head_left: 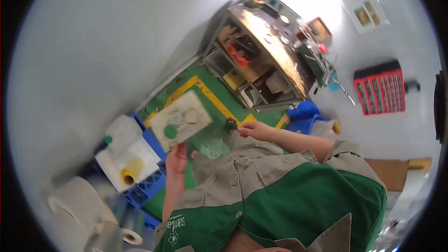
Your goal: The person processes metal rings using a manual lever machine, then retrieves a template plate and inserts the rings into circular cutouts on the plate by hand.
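My left hand grips the near edge of a flat, whitish, stained board, holding it out over the floor. On the board lie a green disc and a few pale round pieces, blurred. Beside the board, a crumpled clear plastic bag shows in front of my legs; what supports it is unclear. My right hand is held in front of my waist with its fingers pinched together. Whatever sits in that pinch, if anything, is too small to make out.
A workbench with tools and filled shelves stands ahead. Left are blue plastic crates with white sheets and a yellow roll. A blue bin stands at right. Yellow tape marks the green floor. A red drawer cabinet is on the wall.
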Tool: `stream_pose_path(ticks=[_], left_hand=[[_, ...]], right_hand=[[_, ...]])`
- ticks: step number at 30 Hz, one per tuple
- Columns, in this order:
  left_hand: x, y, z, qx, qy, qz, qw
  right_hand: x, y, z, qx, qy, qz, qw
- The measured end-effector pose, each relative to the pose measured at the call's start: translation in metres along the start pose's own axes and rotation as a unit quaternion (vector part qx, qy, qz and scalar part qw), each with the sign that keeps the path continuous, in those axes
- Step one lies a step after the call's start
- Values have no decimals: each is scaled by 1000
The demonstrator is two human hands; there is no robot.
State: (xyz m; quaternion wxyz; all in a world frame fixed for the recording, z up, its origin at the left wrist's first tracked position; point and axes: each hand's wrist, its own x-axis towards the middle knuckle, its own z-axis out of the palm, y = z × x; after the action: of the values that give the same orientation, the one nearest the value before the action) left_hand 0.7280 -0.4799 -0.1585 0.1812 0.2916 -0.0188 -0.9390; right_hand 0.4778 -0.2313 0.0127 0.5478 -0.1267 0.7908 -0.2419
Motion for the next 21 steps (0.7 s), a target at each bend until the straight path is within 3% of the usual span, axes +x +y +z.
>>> stream_pose_path(ticks=[2,5,7,10,12,14,21], left_hand=[[46,-34,47,88,-11,-161,983],[78,-104,169,212,-56,-248,944],[99,-155,228,257,-84,-280,921],[147,-239,273,307,-56,-321,894],[169,-289,300,330,-29,-320,888],[194,-325,318,362,16,-330,871],[258,-398,355,411,108,-388,818]], right_hand=[[-13,14,-16,239,38,29,970],[-33,57,-60,443,39,26,896],[-39,83,-89,525,66,-32,848],[-17,128,-141,562,124,-56,816],[2,155,-178,605,228,-35,762],[11,163,-214,662,245,-14,708],[73,236,-305,608,263,24,749]])
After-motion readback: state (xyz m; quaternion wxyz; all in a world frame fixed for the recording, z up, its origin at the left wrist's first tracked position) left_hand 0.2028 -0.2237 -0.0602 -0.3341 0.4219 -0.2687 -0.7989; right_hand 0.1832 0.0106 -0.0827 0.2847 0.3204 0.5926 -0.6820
